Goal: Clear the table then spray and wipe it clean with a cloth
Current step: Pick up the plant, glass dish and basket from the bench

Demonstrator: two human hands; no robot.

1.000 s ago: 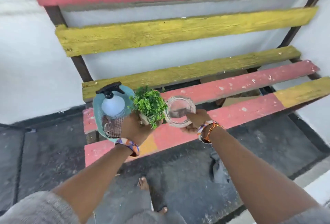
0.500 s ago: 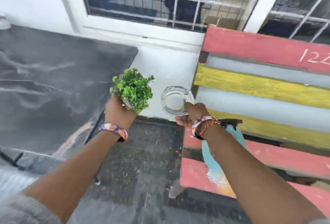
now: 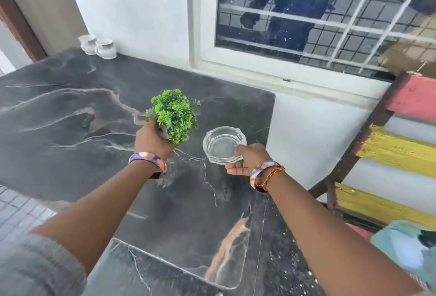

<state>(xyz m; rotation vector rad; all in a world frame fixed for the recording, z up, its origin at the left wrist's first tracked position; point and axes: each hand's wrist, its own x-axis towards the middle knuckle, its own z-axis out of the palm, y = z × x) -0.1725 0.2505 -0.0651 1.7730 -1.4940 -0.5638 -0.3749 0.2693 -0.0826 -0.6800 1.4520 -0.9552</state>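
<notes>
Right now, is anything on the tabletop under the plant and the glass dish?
Nothing visible. The table is bare below the plant and the glass dish; two white pots stand at its far edge.

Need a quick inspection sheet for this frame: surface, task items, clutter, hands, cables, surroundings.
Surface: dark marble-pattern table, glossy, pale veins; whether it is wiped cannot be told.
Job's things: small green potted plant and glass ashtray, both held over the table; spray bottle partly in view at lower right, blurred.
Clutter: two small white pots at the table's far corner by the wall.
Grippers: left hand grips the plant's pot; right hand pinches the ashtray's rim.
Cables: nothing seen.
Surroundings: white wall, barred window, red and yellow slatted bench to the right.
</notes>
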